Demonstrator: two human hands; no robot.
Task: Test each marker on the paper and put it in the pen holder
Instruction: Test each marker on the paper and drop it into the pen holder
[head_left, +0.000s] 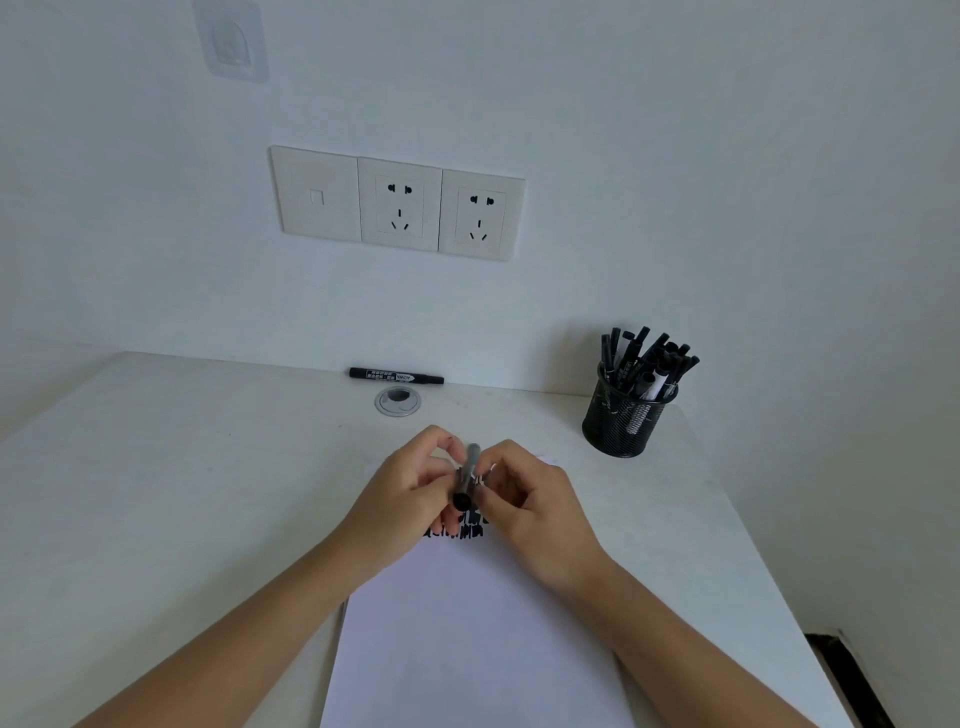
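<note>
Both hands meet above the far end of a white sheet of paper (467, 623). Between them is a black marker (466, 480), pointing away from me with its black end toward the camera. My left hand (410, 499) grips it from the left, and my right hand (524, 506) pinches it from the right. Black test strokes (470, 527) show on the paper just below the hands. A black mesh pen holder (621, 423) with several black markers stands at the right rear of the desk. Another black marker (396, 375) lies along the desk's back edge.
The white desk (182, 493) meets a white wall carrying a row of sockets (400, 202). A round grey cable grommet (398, 401) sits just in front of the lying marker. The desk's right edge drops off beside the pen holder.
</note>
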